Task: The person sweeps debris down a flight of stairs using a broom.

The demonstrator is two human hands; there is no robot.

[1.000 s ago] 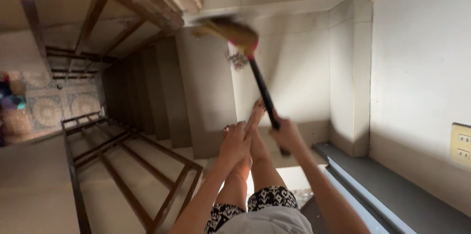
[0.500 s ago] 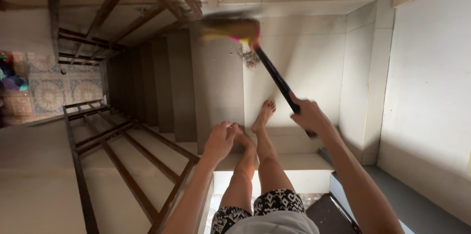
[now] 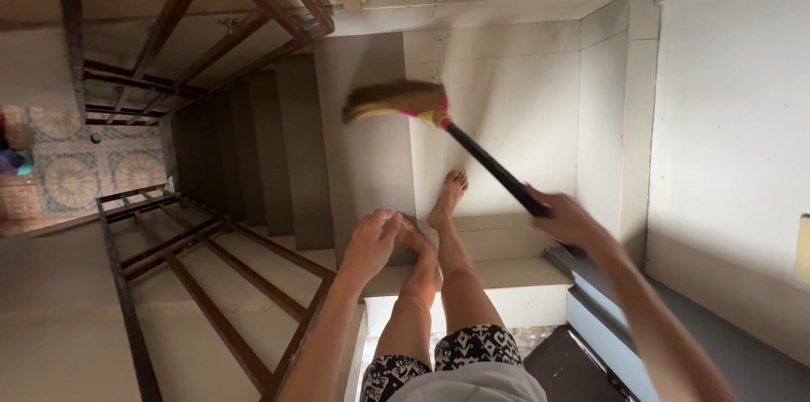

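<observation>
Looking straight down a stairwell. Right hand [image 3: 567, 221] closed around the black handle of a broom [image 3: 472, 149] — handle running up toward 11 o'clock, straw head at the far end, blurred, hovering over the pale landing [image 3: 506, 107] with a pink band where bristles meet the stick. Cannot tell whether the bristles touch the floor. Left hand [image 3: 371, 242] free, fingers loosely curled and narrow, holding nothing, poised just above the left foot, near the top of the railing [image 3: 245, 284]. Two bare feet on the steps: right foot [image 3: 449, 195] planted a step lower, at 12 o'clock from the knees; left foot mostly hidden behind the left hand. Patterned black-and-white shorts [image 3: 456, 351] at the bottom edge.

Plain grey-beige stairs [image 3: 295, 157] dropping away toward 9 o'clock, worn and matt. Dark metal railing with slanted bars along the flight at 7 o'clock; a second run of bars overhead at 11 o'clock. Patterned floor tiles [image 3: 76, 174] far below at 9 o'clock. White wall [image 3: 726, 115] at 3 o'clock, grey skirting under it — wooden trim at the top right corner.
</observation>
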